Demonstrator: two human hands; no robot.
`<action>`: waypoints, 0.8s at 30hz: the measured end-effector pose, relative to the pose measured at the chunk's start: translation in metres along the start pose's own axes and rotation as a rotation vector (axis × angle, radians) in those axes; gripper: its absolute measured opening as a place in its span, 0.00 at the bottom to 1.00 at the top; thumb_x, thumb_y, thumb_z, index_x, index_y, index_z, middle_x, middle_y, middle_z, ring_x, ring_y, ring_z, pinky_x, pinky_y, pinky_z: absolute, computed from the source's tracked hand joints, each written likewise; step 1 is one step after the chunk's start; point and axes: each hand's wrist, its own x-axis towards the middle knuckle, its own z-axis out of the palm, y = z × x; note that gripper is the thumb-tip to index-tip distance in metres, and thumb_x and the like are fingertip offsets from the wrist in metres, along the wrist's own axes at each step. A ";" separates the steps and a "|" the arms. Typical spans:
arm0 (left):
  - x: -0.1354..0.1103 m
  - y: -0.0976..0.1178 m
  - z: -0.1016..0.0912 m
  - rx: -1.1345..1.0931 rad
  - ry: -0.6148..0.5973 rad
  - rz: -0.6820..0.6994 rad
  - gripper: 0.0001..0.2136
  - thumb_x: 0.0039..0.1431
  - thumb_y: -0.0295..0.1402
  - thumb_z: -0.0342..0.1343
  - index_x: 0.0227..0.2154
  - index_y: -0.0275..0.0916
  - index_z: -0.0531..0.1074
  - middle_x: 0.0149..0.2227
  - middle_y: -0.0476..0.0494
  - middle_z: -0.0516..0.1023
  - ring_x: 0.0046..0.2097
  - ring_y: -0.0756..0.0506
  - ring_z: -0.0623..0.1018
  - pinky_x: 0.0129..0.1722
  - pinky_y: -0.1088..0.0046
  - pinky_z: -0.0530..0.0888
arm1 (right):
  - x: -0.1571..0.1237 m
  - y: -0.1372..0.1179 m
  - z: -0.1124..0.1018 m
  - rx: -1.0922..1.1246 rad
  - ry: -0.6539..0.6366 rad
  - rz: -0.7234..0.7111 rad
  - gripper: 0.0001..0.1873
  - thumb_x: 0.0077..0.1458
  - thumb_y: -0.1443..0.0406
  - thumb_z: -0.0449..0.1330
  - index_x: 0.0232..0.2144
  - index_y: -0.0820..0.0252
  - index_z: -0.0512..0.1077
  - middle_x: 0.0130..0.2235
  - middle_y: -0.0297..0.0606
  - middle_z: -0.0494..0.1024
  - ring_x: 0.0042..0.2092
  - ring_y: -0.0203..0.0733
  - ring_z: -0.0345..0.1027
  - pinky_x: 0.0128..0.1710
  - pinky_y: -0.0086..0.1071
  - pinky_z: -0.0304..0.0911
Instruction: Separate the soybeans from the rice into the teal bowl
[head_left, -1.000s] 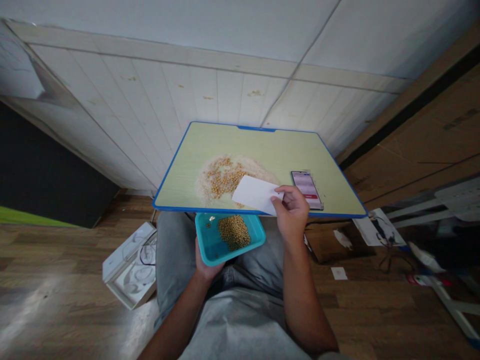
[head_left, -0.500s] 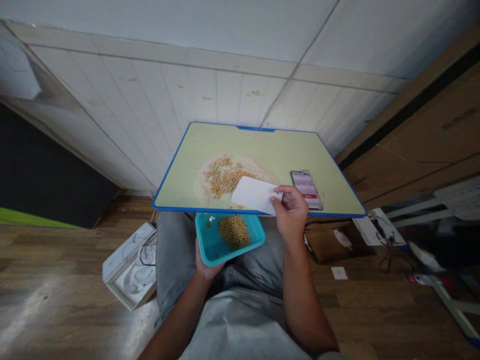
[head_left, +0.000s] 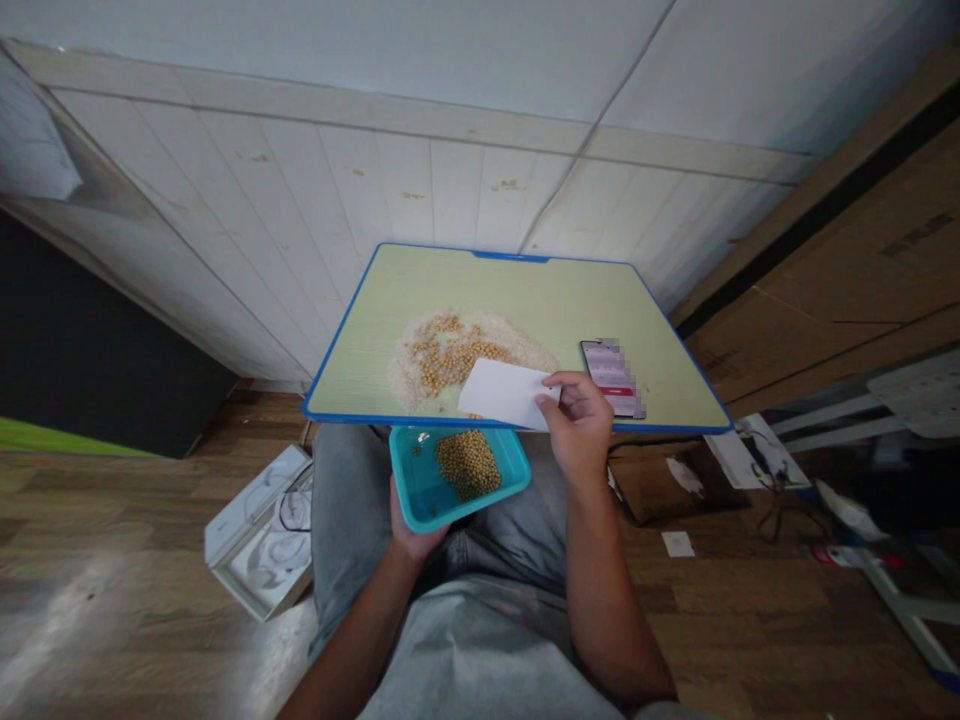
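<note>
The right hand [head_left: 581, 425] pinches the right end of a white card [head_left: 506, 394] between thumb and fingers, over the near middle of the green table [head_left: 510, 290]. Compared with a second ago, the card sits slightly farther left and nearer the table's near edge. Its free end points left, toward the grain; its long axis runs left to right, the left end a little farther away. Just beyond it, yellow beans [head_left: 448, 362] lie spread within a pale patch of rice-like grains [head_left: 405, 378]. The left hand [head_left: 417, 540] grips a turquoise tray [head_left: 421, 484] from below at its near left, just under the table's near edge; more beans are heaped inside. To the right lies a phone [head_left: 611, 385].
</note>
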 end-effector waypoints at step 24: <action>-0.002 0.001 -0.002 0.004 0.094 0.002 0.36 0.84 0.55 0.34 0.75 0.43 0.76 0.80 0.43 0.74 0.88 0.33 0.54 0.87 0.36 0.42 | 0.000 -0.007 0.002 -0.019 0.003 -0.009 0.05 0.57 0.62 0.69 0.37 0.53 0.79 0.30 0.30 0.75 0.31 0.39 0.66 0.32 0.32 0.64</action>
